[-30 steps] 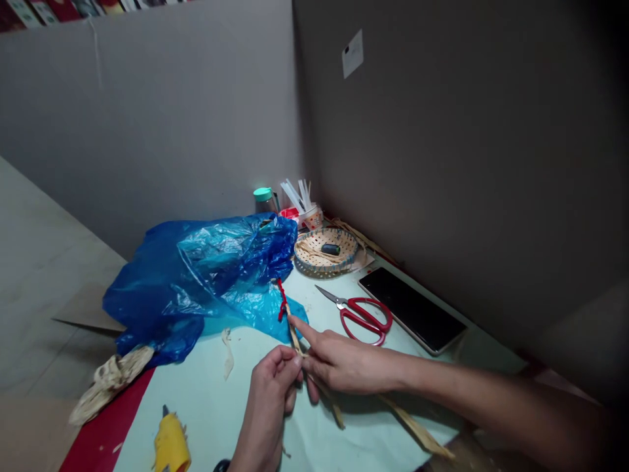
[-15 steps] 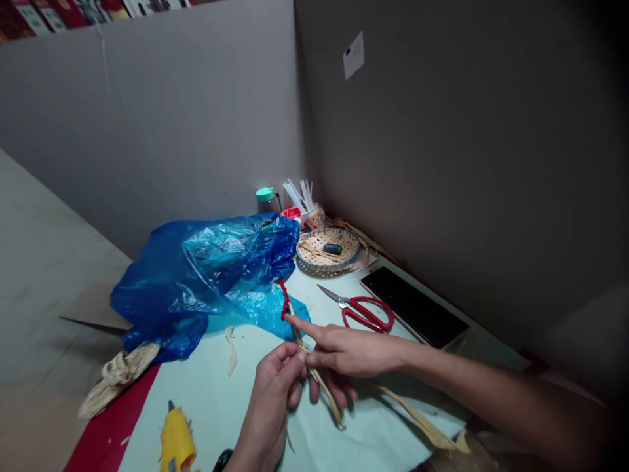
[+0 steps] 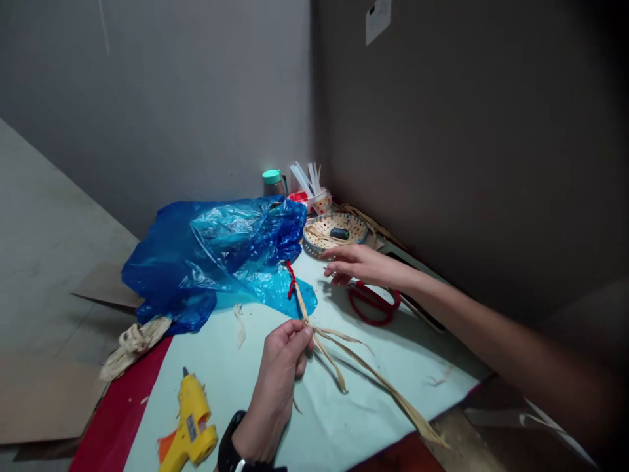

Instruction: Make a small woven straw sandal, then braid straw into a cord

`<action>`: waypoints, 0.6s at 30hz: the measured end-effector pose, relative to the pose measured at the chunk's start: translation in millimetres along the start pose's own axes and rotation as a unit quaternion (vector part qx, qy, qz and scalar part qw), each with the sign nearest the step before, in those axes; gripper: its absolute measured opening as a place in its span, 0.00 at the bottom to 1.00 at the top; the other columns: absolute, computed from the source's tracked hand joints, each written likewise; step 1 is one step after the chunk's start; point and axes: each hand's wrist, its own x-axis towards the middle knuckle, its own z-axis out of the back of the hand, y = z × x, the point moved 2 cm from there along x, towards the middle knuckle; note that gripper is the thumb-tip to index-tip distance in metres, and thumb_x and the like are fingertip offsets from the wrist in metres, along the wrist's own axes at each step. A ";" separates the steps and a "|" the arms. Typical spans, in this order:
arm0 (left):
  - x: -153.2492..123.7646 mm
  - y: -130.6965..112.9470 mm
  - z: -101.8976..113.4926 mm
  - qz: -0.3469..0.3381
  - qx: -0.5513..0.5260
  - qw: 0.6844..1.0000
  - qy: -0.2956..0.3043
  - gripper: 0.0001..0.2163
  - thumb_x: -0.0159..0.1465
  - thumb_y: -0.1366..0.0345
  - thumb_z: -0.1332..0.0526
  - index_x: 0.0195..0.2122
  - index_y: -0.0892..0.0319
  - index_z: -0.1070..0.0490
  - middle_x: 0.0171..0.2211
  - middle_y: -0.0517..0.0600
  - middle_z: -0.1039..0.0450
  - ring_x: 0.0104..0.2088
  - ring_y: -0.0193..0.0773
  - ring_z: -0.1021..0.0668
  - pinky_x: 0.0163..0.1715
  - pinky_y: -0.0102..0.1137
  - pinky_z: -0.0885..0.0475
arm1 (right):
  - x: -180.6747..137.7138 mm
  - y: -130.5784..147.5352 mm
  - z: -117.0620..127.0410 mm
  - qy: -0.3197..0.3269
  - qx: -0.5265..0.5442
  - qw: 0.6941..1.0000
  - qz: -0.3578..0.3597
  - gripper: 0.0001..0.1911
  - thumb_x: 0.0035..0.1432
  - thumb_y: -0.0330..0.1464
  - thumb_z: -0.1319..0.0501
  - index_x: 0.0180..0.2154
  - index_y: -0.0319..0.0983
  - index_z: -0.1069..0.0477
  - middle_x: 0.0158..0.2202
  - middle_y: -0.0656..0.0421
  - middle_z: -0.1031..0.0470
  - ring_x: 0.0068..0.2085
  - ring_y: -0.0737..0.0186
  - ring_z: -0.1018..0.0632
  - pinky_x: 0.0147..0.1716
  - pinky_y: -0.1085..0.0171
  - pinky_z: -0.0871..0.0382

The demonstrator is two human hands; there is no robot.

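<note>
My left hand [image 3: 287, 354] pinches a braid [image 3: 301, 306] of tan, straw-like strands between thumb and fingers. A red cord [image 3: 291, 278] is tied at the braid's far end, lying against the blue plastic bag [image 3: 216, 252]. From my fingers the loose strands [image 3: 378, 377] fan out to the right and towards me. My right hand [image 3: 356, 263] is over the table just in front of the woven basket [image 3: 317, 226], its fingers stretched and slightly apart, with nothing seen in them. Red-handled scissors [image 3: 373, 319] lie under and beside it; their blades are mostly hidden.
A dark thread spool [image 3: 339, 233] sits in the basket. Behind stand a cup [image 3: 322, 202] with white sticks and a jar [image 3: 272, 183] with a green lid. A yellow glue gun [image 3: 194, 419] lies front left, below a straw sandal-like piece [image 3: 135, 344]. A phone [image 3: 425, 311] is partly covered by my right arm.
My right hand has let go of the strands and moved up and away to the scissors and basket. My left hand still pinches the braid; the strands now spread out. The view has tilted down.
</note>
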 end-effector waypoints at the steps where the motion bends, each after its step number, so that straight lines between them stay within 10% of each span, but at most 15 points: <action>1: 0.1 -0.2 -0.1 -0.003 0.006 1.000 0.001 0.13 0.56 0.59 0.36 0.29 0.63 0.35 0.23 0.43 0.35 0.14 0.19 0.46 0.15 0.24 0.58 | 7.3 -3.6 6.8 -0.025 -0.050 0.998 -0.012 0.18 0.66 0.31 0.49 0.55 0.32 0.35 0.39 0.52 0.21 0.36 0.61 0.20 0.36 0.67 0.29; 6: 1.2 2.1 2.2 -0.014 0.031 0.999 0.005 0.13 0.58 0.58 0.38 0.28 0.63 0.35 0.22 0.42 0.37 0.15 0.20 0.47 0.16 0.25 0.58 | 49.0 -17.3 34.0 -0.113 -0.205 0.969 -0.074 0.11 0.62 0.33 0.41 0.43 0.33 0.27 0.39 0.53 0.23 0.43 0.56 0.23 0.45 0.58 0.30; 18: 5.2 3.8 2.5 0.004 0.031 1.000 0.000 0.14 0.56 0.55 0.36 0.27 0.62 0.34 0.21 0.42 0.38 0.15 0.20 0.49 0.16 0.25 0.60 | 110.9 -55.7 37.6 -0.149 -0.364 0.905 -0.164 0.17 0.63 0.37 0.41 0.51 0.35 0.32 0.50 0.51 0.30 0.47 0.56 0.25 0.45 0.53 0.28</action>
